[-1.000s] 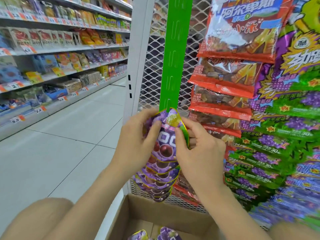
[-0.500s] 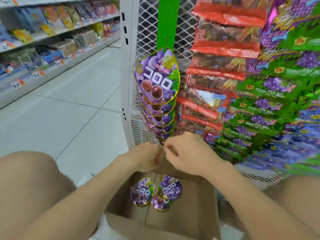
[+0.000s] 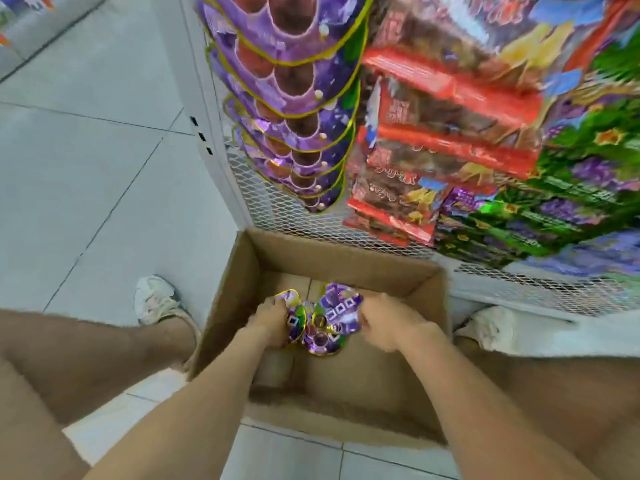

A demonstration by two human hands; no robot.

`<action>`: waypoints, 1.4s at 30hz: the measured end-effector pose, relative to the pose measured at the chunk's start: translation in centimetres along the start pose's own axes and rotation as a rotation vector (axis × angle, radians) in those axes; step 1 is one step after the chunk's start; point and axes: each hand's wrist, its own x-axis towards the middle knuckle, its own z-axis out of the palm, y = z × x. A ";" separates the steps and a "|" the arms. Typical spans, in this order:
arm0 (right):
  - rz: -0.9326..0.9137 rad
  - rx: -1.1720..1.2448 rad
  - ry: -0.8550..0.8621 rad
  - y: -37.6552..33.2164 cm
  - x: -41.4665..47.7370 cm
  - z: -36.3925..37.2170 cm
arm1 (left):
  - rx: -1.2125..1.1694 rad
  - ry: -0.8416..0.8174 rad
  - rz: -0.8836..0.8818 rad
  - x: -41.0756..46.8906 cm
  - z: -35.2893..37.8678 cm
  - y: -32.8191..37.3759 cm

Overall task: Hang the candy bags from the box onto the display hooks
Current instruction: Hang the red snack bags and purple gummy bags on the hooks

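Two hands reach down into an open cardboard box [image 3: 346, 258] on the tiled floor [image 3: 86, 168], seen from the head camera looking almost straight down. A small cluster of purple candy bags [image 3: 327, 322] lies on the box bottom, toward the far wall, between the hands. The left hand [image 3: 273, 322] has its fingers curled onto the leftmost bag of the cluster, so its grip is closed on the candy bags. The right hand [image 3: 384, 323] sits at the right edge of the cluster with bent fingers touching the foil; motion blur hides whether that grip has closed on a bag or only rests against it, so I cannot tell.

Just behind the box stands a white mesh panel [image 3: 270, 199] with a white post [image 3: 207, 116] at its left side. A column of hanging purple bags [image 3: 294, 98] of the same kind overlaps down the panel, its lowest bag above the box's far wall. Beside it to the right hang red snack bags [image 3: 443, 133], then green and purple packs [image 3: 571, 188], both blurred. Bare knees frame the box, with a white shoe [image 3: 156, 299] to its left and another shoe [image 3: 491, 327] to its right.
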 end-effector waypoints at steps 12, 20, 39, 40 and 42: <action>0.068 0.130 -0.143 0.4 2.4 3.3 | 0.141 0.101 -0.096 3.5 2.7 -0.3; 0.078 0.124 -0.111 1.0 0.8 1.4 | -0.223 -0.033 0.213 1.8 -0.8 -0.6; -0.441 0.559 0.788 -5.8 -15.5 -15.5 | -0.470 0.073 0.839 -24.1 -29.1 6.7; -0.454 0.607 0.874 -6.4 -16.3 -16.0 | -0.519 0.149 0.865 -25.2 -29.9 7.0; -0.465 0.666 1.049 -7.6 -17.6 -17.3 | -0.650 0.387 0.869 -27.2 -31.1 7.4</action>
